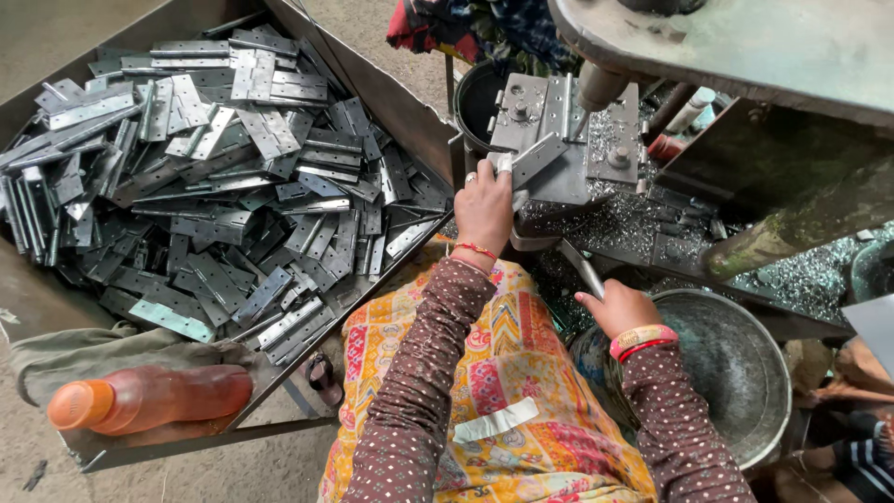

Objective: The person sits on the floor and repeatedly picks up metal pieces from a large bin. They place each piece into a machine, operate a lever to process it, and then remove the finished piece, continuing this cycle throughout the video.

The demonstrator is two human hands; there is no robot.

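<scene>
My left hand [484, 207] grips a grey metal hinge leaf [535, 156] and holds it on the steel fixture [596, 163] under the drill bit [583, 119] of a drill press. The leaf lies tilted, its far end near the bit's tip. My right hand [619, 307] is closed around a thin metal lever [585, 273] that slants up toward the machine's base. Both arms wear brown dotted sleeves with red bangles at the wrists.
A big metal tray [424, 116] at the left holds a heap of several hinge leaves [214, 177]. An orange bottle [149, 399] lies on its near corner. A round metal basin [745, 373] sits at the lower right. Metal shavings [633, 219] cover the machine table.
</scene>
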